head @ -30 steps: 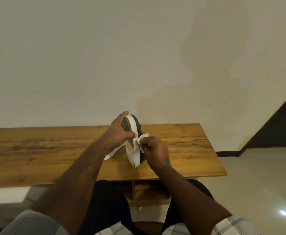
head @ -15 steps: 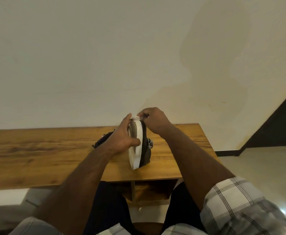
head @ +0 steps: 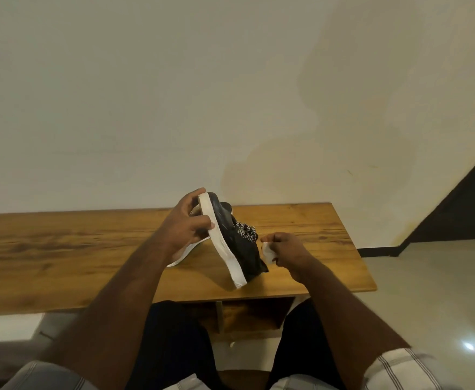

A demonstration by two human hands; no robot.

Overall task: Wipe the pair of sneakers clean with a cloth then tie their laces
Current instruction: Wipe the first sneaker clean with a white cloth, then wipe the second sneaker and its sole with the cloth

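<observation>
Left hand [head: 184, 226] has one sneaker [head: 230, 237] tipped on its side over the table's [head: 62, 249] right half, near the front edge. Second sneaker [head: 184, 253] lies behind it, leftward. Right hand [head: 285, 249] with the cloth [head: 268, 253] sits just right of it.

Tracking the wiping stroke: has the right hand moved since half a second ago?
Yes. The right hand came down from the sneaker's top, toward the table's near edge.
</observation>
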